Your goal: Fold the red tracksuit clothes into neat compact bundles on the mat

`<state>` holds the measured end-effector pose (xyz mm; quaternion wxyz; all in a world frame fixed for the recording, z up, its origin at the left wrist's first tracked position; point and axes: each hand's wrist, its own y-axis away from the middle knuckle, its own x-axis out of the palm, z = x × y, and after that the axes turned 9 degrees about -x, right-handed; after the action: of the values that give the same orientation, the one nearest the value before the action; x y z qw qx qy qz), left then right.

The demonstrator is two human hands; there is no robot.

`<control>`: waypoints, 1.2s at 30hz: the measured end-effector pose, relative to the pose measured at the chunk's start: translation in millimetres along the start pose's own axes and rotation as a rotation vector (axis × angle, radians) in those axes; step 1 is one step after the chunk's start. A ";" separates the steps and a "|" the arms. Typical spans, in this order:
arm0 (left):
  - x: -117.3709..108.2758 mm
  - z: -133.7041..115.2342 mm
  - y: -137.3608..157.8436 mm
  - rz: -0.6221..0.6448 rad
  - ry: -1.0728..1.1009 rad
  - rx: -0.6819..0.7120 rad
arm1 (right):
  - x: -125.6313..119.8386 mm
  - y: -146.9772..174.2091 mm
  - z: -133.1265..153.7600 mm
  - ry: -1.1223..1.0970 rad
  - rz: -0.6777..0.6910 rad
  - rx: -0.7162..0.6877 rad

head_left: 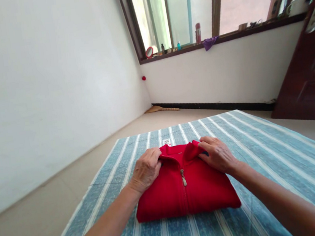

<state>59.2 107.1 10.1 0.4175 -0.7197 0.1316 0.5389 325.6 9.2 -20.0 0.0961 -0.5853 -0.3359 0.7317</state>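
A red zip-up jacket (167, 197) lies folded into a compact bundle, its collar pointing away from me and its zipper pull (183, 178) hanging down the middle. My left hand (148, 168) is closed on the left side of the collar, fingers curled over the cloth. On the opposite side, my right hand (215, 152) pinches the right collar edge between thumb and fingers. Under the jacket spreads a blue cloth with white stripes (112, 219), covering a flat raised surface. A small white label with a letter shows just behind the collar.
Beyond the cloth, a straw broom (159, 109) lies on the floor by the wall corner. A windowsill (172, 53) holds a round mirror, small bottles, a purple cloth (210, 43) and a thermos (276, 2). At right stands a dark red door (312, 72); a white wall rises at left.
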 end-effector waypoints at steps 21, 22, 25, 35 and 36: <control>-52.1 -8.2 -40.6 0.305 0.556 -0.431 | -11.8 14.9 0.0 -0.286 0.084 -0.155; -47.2 -15.8 -46.4 0.268 0.561 -0.402 | -10.1 15.1 1.4 -0.300 0.061 -0.133; -27.0 -45.6 -59.8 0.347 0.563 -0.320 | -5.0 15.5 5.8 -0.256 0.057 -0.085; 9.7 -81.5 -65.2 0.627 0.576 -0.437 | -24.8 13.9 -3.7 -0.446 0.214 -0.071; 10.9 -79.8 -64.1 0.629 0.597 -0.450 | -28.9 10.2 -7.4 -0.458 0.249 -0.032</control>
<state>157.5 90.2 35.5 0.0127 -0.8405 0.3369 0.4242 343.5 -11.1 -3.9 -0.0827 -0.4425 -0.2858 0.8460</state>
